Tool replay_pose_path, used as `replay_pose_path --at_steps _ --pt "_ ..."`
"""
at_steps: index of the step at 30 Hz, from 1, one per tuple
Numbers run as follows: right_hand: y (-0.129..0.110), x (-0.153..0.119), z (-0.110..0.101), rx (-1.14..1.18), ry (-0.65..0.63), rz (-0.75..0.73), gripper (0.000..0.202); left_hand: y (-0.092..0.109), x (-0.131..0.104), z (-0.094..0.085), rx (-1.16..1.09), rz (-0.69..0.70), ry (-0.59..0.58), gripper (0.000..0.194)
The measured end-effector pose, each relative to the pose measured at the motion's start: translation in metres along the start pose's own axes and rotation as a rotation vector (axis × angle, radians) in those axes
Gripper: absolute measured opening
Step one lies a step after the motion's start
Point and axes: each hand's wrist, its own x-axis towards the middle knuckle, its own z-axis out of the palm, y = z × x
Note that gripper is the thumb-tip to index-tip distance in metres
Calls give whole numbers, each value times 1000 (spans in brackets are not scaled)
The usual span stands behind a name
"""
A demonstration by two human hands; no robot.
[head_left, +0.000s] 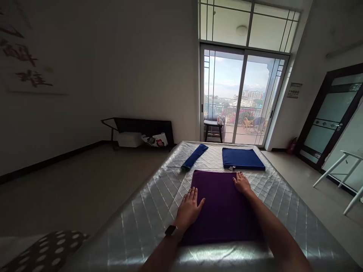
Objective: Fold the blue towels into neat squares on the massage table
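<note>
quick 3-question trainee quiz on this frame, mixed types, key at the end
1. True or false: both hands rest flat on the purple towel.
2. Which lies beyond the right hand? A) rolled blue towel B) folded blue towel C) spotted cushion
3. Fill in: the left hand wears a ____ on its wrist.

Key: 1 true; 2 B; 3 watch
</note>
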Motion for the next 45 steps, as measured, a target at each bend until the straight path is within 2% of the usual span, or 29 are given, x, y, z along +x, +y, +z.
replay_pose_path --at_steps 5,9,13,16,18,20,22,24,26,28,32,35,38,42,45 --pt "7 12 15 11 29 53 67 -6 -3 7 4 32 -15 75" --pt "7 12 21 18 61 84 67 -3 -9 -1 -3 90 3 73" --pt "6 13 24 28 83 106 67 11 -22 -13 -34 237 29 68" --pt "6 14 25 34 81 100 67 35 -21 -20 -65 386 4 65" --pt "6 14 24 36 81 100 67 58 -6 -23 -83 479 5 64" --pt "6 13 23 35 78 102 67 83 23 -26 -99 520 11 63" --pt "5 12 20 35 75 109 67 104 59 -26 -97 481 -26 62" --pt "4 11 19 35 77 115 67 112 92 -24 -72 371 -79 60" --pt "5 11 18 30 80 117 68 105 116 -19 -54 246 -109 58" --pt "5 12 19 23 77 117 68 84 127 -12 -46 145 -121 58" --pt "7 15 23 31 88 124 69 23 126 -3 -19 9 -139 66" --pt "7 15 24 39 91 129 69 -11 124 -2 7 -59 -144 71" --pt "6 14 22 36 80 134 69 -22 125 0 16 -77 -153 72" --pt "4 11 17 22 72 136 69 -20 128 0 12 -85 -159 71" --pt "4 10 15 13 69 139 68 -17 134 -7 11 -98 -169 72"
